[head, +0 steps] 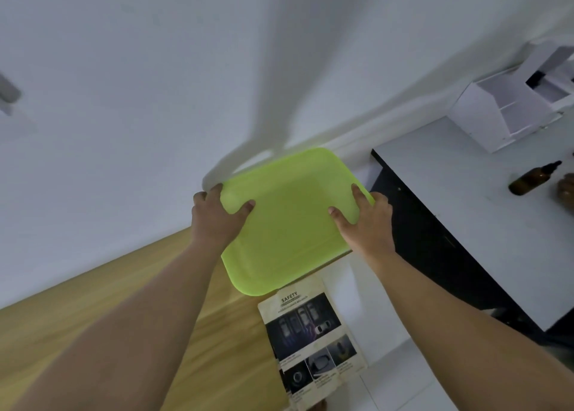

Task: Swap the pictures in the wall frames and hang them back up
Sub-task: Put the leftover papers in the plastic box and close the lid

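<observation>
I hold a bright yellow-green rectangular frame (292, 221) with rounded corners up in front of the white wall (139, 99). My left hand (217, 218) grips its left edge, thumb on the front and fingers behind. My right hand (363, 221) grips its right edge the same way. Below the frame a printed sheet headed "SAFETY" (310, 345), with dark car photos, lies flat near a wooden surface (174, 333).
A table with a white top (484, 224) and dark edge stands at the right. On it lie a brown dropper bottle (532, 177) and a white box organiser (509, 112). A grey fixture (7, 92) sits on the wall at far left.
</observation>
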